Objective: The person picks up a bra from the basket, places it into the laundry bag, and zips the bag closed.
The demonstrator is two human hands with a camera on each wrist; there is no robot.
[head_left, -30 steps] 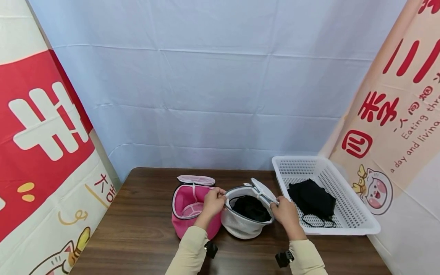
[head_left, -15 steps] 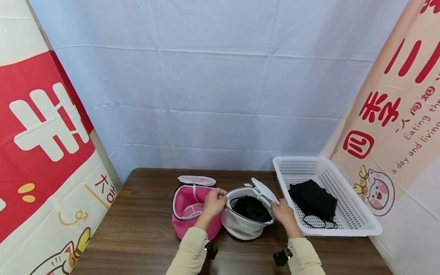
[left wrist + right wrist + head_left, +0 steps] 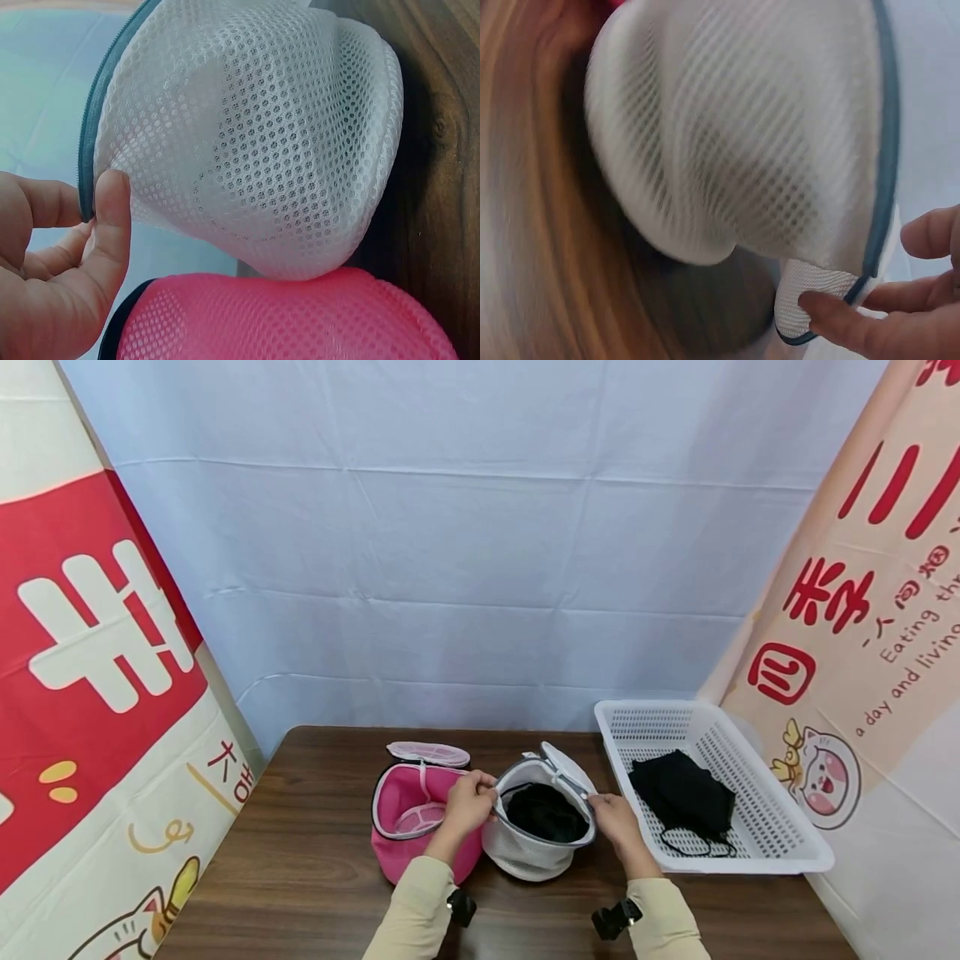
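My left hand [image 3: 467, 810] pinches the left rim of a white mesh laundry bag [image 3: 528, 857]; in the left wrist view its thumb [image 3: 112, 206] lies over the mesh beside the grey-blue zipper edge [image 3: 88, 142]. On the other side, my right hand [image 3: 617, 823] pinches the edge of the bag's round lid [image 3: 567, 767], which stands tilted up. The right wrist view has the thumb in front of the lid edge and the index finger [image 3: 930, 234] apart. A bunched black cloth [image 3: 546, 812] lies inside the bag; its kind is unclear.
Left of the white bag stands a pink mesh laundry bag [image 3: 393, 856], unzipped, its lid [image 3: 427, 752] folded back. A white plastic basket [image 3: 776, 814] on the right holds a black cloth item [image 3: 682, 792] with thin cords. All stand on a brown wooden table [image 3: 300, 843].
My right hand has shifted slightly left, and the white bag's lid and right rim have moved left and up with it. The left hand has hardly moved.
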